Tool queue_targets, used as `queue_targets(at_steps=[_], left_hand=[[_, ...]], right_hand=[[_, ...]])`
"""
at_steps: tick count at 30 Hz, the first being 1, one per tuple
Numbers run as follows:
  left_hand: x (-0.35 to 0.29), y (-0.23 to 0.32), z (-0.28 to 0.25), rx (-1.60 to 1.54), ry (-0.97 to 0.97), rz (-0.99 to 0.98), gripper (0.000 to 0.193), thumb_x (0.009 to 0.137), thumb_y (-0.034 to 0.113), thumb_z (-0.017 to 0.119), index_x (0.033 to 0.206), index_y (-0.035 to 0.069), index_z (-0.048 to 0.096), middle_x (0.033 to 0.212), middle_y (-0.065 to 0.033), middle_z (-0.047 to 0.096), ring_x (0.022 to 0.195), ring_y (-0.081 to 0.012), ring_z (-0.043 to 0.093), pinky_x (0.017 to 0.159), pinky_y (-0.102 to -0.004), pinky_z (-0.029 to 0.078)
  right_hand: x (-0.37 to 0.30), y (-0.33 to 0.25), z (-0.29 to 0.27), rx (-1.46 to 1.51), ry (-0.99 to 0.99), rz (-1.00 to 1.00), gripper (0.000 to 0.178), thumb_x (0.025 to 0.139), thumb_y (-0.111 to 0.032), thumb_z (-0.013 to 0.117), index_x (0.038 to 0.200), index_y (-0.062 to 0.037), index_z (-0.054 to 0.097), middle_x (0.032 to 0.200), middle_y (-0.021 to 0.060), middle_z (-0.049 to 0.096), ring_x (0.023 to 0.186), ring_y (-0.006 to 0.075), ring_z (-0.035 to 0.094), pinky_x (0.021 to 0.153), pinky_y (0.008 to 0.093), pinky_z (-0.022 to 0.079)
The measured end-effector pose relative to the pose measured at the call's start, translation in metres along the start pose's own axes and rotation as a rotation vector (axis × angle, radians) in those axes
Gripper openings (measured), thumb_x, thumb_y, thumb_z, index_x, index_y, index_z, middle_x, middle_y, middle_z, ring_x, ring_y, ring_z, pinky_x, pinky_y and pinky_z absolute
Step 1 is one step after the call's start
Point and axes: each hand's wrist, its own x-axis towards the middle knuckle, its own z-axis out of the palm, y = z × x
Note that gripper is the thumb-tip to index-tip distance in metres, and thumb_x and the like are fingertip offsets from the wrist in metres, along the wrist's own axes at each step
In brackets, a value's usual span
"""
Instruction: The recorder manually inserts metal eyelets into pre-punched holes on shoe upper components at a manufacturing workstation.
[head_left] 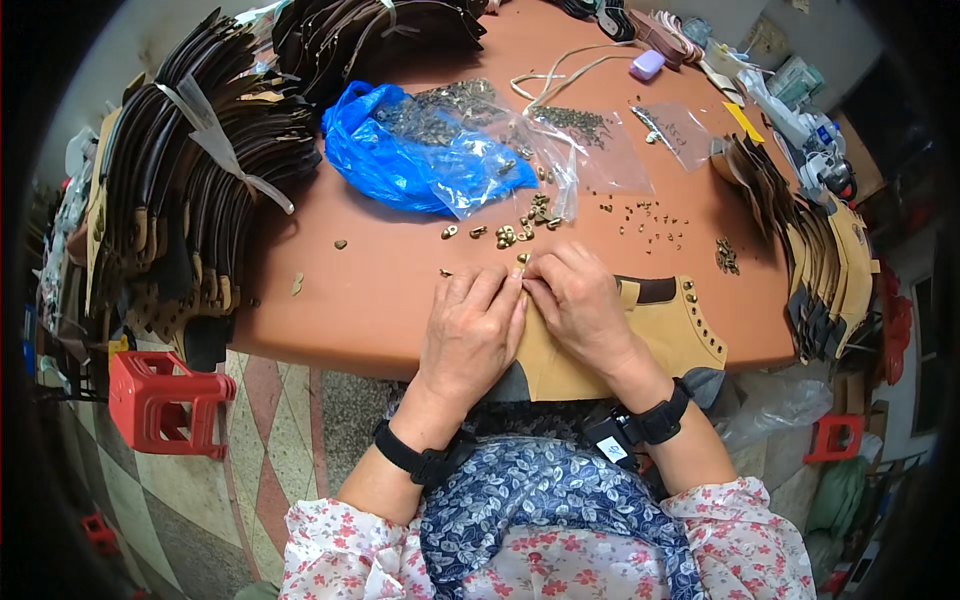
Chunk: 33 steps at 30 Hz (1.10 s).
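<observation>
A tan boot upper (575, 365) with dark patches lies at the table's near edge, a row of dark eyelets (704, 320) along its right side. Both hands meet at its upper left corner. My left hand (470, 325) is closed, fingertips pinching that edge. Curled close against it, my right hand (580, 300) pinches the same edge with thumb and forefinger. A brass-coloured lace hook (523, 258) shows right at the fingertips; the fingers hide how it sits against the leather. Just beyond lie loose brass hooks (510, 235) in a small heap.
Tall bundles of dark uppers (190, 190) stand at the left, and a tan stack (825, 265) at the right. A blue plastic bag (375, 165) and clear bags (600, 150) hold small metal parts. Red stools (160, 400) stand on the floor beside the table (330, 310).
</observation>
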Motion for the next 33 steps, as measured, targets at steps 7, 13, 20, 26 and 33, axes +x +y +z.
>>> queue_targets(at_steps=[7, 13, 20, 26, 33], left_hand=[[0.0006, 0.0003, -0.0031, 0.009, 0.0, 0.01, 0.026, 0.087, 0.012, 0.069, 0.11, 0.001, 0.07, 0.102, -0.0086, 0.063, 0.096, -0.0256, 0.058, 0.082, -0.0393, 0.046], [-0.0002, 0.0003, -0.0027, 0.017, -0.005, 0.008, 0.027, 0.086, 0.013, 0.069, 0.11, 0.001, 0.07, 0.103, -0.0084, 0.063, 0.097, -0.0255, 0.058, 0.082, -0.0393, 0.046], [-0.0004, 0.001, -0.0026, 0.008, -0.005, -0.01, 0.026, 0.085, 0.009, 0.07, 0.111, 0.003, 0.071, 0.108, -0.0081, 0.066, 0.094, -0.027, 0.06, 0.082, -0.0391, 0.048], [-0.0009, 0.0004, -0.0021, 0.001, 0.003, -0.013, 0.026, 0.085, 0.009, 0.07, 0.11, 0.003, 0.071, 0.107, -0.008, 0.066, 0.094, -0.0266, 0.06, 0.081, -0.0391, 0.048], [-0.0014, -0.0003, -0.0023, 0.015, -0.016, -0.003, 0.03, 0.087, 0.013, 0.069, 0.113, 0.0, 0.07, 0.104, -0.0075, 0.064, 0.098, -0.024, 0.058, 0.084, -0.0388, 0.046]], right_hand=[[0.0011, 0.0004, -0.0013, 0.041, 0.042, 0.061, 0.007, 0.083, -0.005, 0.069, 0.086, -0.0014, 0.063, 0.088, 0.013, 0.06, 0.086, 0.0328, 0.06, 0.076, 0.042, 0.049], [0.0012, 0.0045, -0.0003, 0.04, 0.076, 0.075, 0.008, 0.083, -0.005, 0.068, 0.083, -0.0012, 0.061, 0.088, 0.0136, 0.059, 0.088, 0.0333, 0.058, 0.079, 0.0431, 0.047], [0.002, 0.004, -0.0007, -0.002, 0.047, 0.043, 0.007, 0.083, -0.005, 0.068, 0.083, -0.0018, 0.061, 0.089, 0.0123, 0.059, 0.089, 0.0321, 0.059, 0.08, 0.042, 0.047], [0.0023, 0.0032, -0.0008, -0.039, 0.058, 0.0, 0.006, 0.083, -0.005, 0.068, 0.087, -0.0027, 0.064, 0.09, 0.0101, 0.06, 0.091, 0.0301, 0.06, 0.08, 0.0409, 0.046], [0.002, 0.0046, -0.003, 0.031, 0.051, 0.045, 0.007, 0.082, -0.001, 0.069, 0.089, -0.0005, 0.068, 0.089, 0.0114, 0.065, 0.086, 0.0315, 0.062, 0.076, 0.0394, 0.049]])
